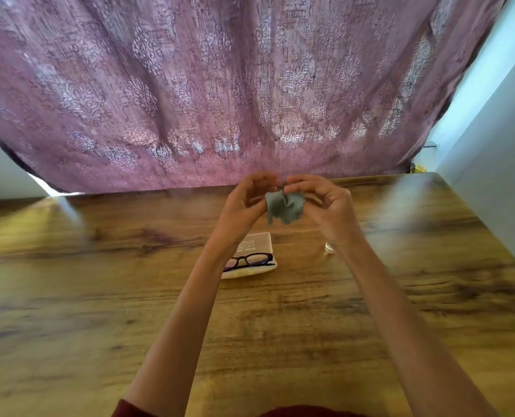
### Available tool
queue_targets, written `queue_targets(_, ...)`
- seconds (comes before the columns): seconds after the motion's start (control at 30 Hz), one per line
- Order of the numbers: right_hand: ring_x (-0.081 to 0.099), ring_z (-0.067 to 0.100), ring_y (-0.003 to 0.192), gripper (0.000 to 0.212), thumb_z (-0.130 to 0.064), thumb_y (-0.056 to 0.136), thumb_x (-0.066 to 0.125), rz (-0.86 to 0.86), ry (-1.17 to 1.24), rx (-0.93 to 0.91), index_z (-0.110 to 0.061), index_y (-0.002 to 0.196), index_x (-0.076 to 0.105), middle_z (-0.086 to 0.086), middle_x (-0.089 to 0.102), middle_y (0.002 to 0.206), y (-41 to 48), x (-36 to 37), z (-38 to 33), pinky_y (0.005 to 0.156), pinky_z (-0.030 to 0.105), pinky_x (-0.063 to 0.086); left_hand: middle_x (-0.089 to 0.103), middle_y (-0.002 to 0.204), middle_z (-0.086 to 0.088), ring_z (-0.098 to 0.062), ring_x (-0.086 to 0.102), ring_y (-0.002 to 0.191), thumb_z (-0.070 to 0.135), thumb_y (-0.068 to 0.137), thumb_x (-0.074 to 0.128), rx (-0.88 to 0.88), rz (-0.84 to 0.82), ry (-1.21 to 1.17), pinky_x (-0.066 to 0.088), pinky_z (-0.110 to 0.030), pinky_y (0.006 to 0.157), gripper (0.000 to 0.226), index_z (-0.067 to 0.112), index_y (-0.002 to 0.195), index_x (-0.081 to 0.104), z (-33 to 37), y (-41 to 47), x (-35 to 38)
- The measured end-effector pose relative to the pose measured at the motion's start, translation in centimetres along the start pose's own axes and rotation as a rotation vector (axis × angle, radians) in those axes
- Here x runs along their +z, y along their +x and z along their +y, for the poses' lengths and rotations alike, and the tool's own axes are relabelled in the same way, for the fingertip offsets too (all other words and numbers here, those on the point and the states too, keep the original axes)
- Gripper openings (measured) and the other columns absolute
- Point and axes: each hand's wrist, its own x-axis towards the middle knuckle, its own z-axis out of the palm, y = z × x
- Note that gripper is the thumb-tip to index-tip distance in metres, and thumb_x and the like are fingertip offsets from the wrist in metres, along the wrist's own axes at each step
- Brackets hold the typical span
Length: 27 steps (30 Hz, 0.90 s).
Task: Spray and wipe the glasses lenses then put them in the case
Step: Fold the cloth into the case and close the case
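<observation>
Black-framed glasses (248, 261) lie in the open white case (257, 243) on the wooden table (99, 266); my left forearm covers their left end. Above the case, both hands are raised and hold a crumpled grey-green cloth (284, 206) between them. My left hand (244, 203) pinches the cloth's left edge. My right hand (319, 203) grips its top right. A small clear bottle (329, 247) stands on the table, mostly hidden behind my right wrist.
A purple patterned curtain (235, 91) hangs behind the table's far edge. A pale wall (491, 121) runs along the right side of the table.
</observation>
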Motion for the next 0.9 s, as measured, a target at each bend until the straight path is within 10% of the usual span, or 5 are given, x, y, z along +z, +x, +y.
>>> queue_targets(0.47, 0.068, 0.005, 0.09, 0.04, 0.005, 0.086, 0.059, 0.0, 0.037, 0.06, -0.033, 0.093, 0.071, -0.011, 0.074, 0.094, -0.2, -0.6, -0.9, 0.068, 0.014, 0.052, 0.073, 0.093, 0.012, -0.005, 0.066, 0.093, 0.001, 0.088, 0.06, 0.04, 0.0, -0.045, 0.05, -0.017, 0.08, 0.02, 0.017, 0.097, 0.067, 0.4, -0.2, -1.1)
queue_targets(0.9, 0.071, 0.017, 0.088, 0.03, -0.003, 0.087, 0.063, 0.003, 0.008, 0.213, -0.031, 0.09, 0.071, -0.002, 0.075, 0.092, -0.4, -0.9, 0.7, 0.066, 0.032, 0.059, 0.07, 0.074, -0.003, -0.009, 0.066, 0.06, 0.016, 0.094, 0.049, -0.422, 0.022, -0.272, 0.055, -0.017, 0.061, 0.023, 0.011, 0.085, 0.069, -0.7, -0.4, -1.1)
